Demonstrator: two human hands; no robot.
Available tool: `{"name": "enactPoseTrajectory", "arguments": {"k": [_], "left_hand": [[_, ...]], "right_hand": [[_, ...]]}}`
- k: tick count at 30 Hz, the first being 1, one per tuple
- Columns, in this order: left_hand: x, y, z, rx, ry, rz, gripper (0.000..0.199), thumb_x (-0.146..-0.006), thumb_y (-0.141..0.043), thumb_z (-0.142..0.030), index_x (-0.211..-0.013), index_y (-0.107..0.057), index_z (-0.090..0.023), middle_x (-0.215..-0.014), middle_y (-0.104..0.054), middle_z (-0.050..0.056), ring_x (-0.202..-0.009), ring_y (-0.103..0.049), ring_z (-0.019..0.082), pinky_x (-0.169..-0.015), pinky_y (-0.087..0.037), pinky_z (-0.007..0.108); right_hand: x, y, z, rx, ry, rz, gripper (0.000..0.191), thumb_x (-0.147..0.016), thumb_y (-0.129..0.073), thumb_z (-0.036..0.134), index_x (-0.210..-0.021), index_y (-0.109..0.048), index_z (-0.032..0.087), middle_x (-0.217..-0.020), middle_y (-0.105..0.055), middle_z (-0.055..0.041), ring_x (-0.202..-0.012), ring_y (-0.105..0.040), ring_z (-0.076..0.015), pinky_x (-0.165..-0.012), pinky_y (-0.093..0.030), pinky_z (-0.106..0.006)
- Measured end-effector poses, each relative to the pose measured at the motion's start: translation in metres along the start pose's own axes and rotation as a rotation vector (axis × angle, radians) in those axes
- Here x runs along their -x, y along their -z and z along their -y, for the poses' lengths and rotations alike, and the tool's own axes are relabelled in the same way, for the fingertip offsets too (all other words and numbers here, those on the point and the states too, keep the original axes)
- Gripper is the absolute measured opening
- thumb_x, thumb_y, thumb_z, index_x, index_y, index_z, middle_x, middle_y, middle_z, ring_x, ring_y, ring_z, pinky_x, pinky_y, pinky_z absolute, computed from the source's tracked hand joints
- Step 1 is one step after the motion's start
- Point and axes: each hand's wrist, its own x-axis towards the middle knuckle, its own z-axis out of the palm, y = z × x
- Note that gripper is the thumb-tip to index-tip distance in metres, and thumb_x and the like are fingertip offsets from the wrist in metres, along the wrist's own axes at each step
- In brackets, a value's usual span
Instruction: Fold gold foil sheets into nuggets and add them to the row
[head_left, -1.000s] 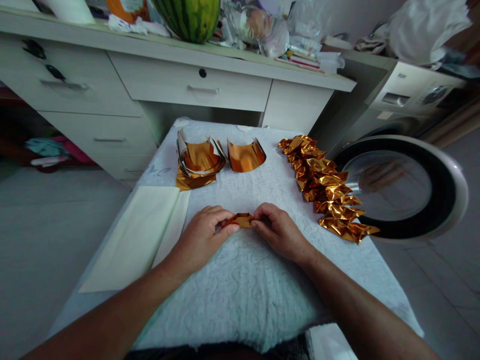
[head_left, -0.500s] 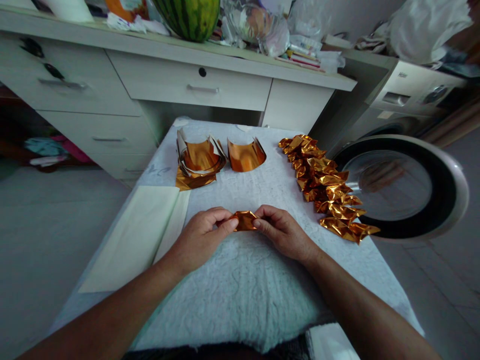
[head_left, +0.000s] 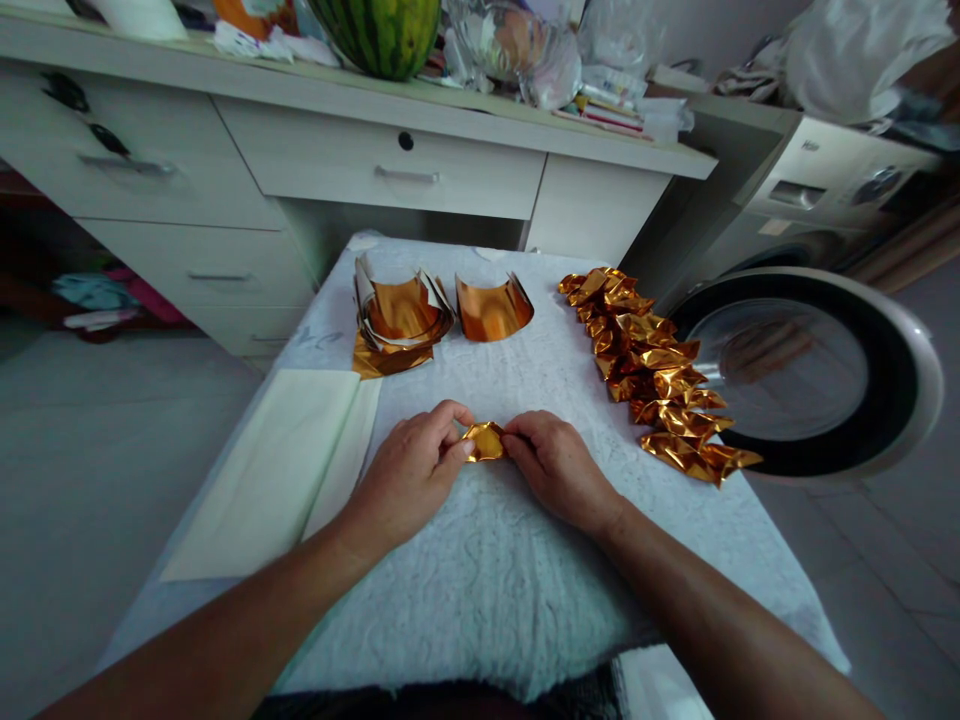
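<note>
Head view: left hand and right hand pinch one foil piece

The foil piece is small, shiny gold and partly folded, and sits between the two hands around the middle of the surface. Whether it rests on the cloth covering or is held just above it cannot be told. The left grip is nearly closed on the left end, thumb at the near side and forefinger arched above; what the other fingers touch is hidden. The right grip is closed on the right end, thumb and forefinger drawn together.

Toward the far left corner of the surface lies a stack of curved, copper-gold sheets, with a flat gold part jutting out at its near side. Just right of the stack, near the far edge, is a smaller curled sheet. White paper lies along the left edge, its far end close to the stack.

Folded foil pieces, crumpled and pointed at the ends, run in a close row from the far right corner down along the right edge.

Past the far edge is a white cabinet bearing a watermelon. Beyond the right edge, a washer has its round door swung out.
</note>
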Motion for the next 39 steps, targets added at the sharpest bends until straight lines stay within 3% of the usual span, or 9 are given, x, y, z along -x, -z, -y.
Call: {"name": "enactPoseTrajectory", "arguments": {"k": [7, 16, 20, 25, 30, 35, 39], "left_hand": [[0.000, -0.002, 0.003, -0.210, -0.093, 0.045, 0.011, -0.091, -0.046, -0.020, -0.097, -0.055, -0.022, -0.077, -0.064, 0.000, -0.080, -0.060, 0.021, -0.077, -0.042, 0.035], [0.002, -0.006, 0.002, -0.545, -0.132, 0.046, 0.013, -0.091, -0.050, -0.024, -0.098, -0.060, -0.021, -0.078, -0.063, 0.004, -0.080, -0.057, 0.025, -0.076, -0.040, 0.039], [0.000, -0.006, 0.005, -0.473, -0.184, 0.030, 0.011, -0.089, -0.052, -0.020, -0.098, -0.057, -0.021, -0.086, -0.063, 0.004, -0.086, -0.055, 0.024, -0.078, -0.040, 0.038], [-0.003, -0.001, 0.006, -0.391, -0.217, 0.122, 0.013, -0.090, -0.047, -0.016, -0.085, -0.058, -0.021, -0.086, -0.058, 0.004, -0.087, -0.052, 0.022, -0.079, -0.042, 0.035], [-0.004, 0.004, 0.012, -0.332, -0.207, 0.157, 0.018, -0.089, -0.045, -0.015, -0.090, -0.061, -0.022, -0.088, -0.056, 0.004, -0.089, -0.050, 0.022, -0.081, -0.040, 0.036], [-0.003, 0.011, 0.017, -0.264, -0.201, 0.216, 0.021, -0.086, -0.046, -0.014, -0.097, -0.061, -0.024, -0.096, -0.057, 0.003, -0.096, -0.048, 0.023, -0.085, -0.039, 0.038], [-0.003, 0.015, 0.015, -0.244, -0.180, 0.263, 0.021, -0.086, -0.046, -0.015, -0.100, -0.060, -0.022, -0.099, -0.055, 0.004, -0.098, -0.047, 0.024, -0.087, -0.038, 0.039]], "right_hand": [[0.000, -0.006, 0.000, 0.095, -0.055, -0.022, 0.006, -0.089, -0.055, 0.017, -0.090, -0.060, 0.017, -0.074, -0.061, -0.0023, -0.072, -0.053, -0.0169, -0.071, -0.039, -0.030], [0.000, -0.010, -0.002, 0.159, -0.028, -0.025, 0.005, -0.088, -0.056, 0.018, -0.088, -0.060, 0.017, -0.078, -0.060, -0.0035, -0.075, -0.052, -0.0176, -0.073, -0.038, -0.030], [0.000, -0.009, -0.002, 0.177, 0.000, -0.040, 0.004, -0.088, -0.057, 0.015, -0.087, -0.060, 0.017, -0.085, -0.059, -0.0044, -0.081, -0.051, -0.0184, -0.076, -0.036, -0.031], [-0.002, -0.010, -0.002, 0.219, 0.125, 0.032, 0.020, -0.092, -0.047, 0.008, -0.085, -0.063, 0.019, -0.087, -0.060, -0.0039, -0.082, -0.047, -0.0183, -0.076, -0.033, -0.031], [-0.001, -0.011, 0.001, 0.205, 0.132, 0.071, 0.025, -0.087, -0.045, 0.002, -0.088, -0.064, 0.018, -0.089, -0.061, -0.0040, -0.084, -0.047, -0.0181, -0.078, -0.034, -0.031], [0.000, -0.010, 0.009, 0.236, 0.088, 0.065, 0.011, -0.091, -0.051, 0.018, -0.088, -0.061, 0.018, -0.090, -0.059, -0.0050, -0.085, -0.047, -0.0195, -0.079, -0.034, -0.033], [-0.002, -0.010, 0.015, 0.291, 0.037, 0.072, 0.015, -0.091, -0.055, 0.032, -0.086, -0.059, 0.019, -0.090, -0.058, -0.0054, -0.085, -0.047, -0.0207, -0.076, -0.034, -0.035]]}}
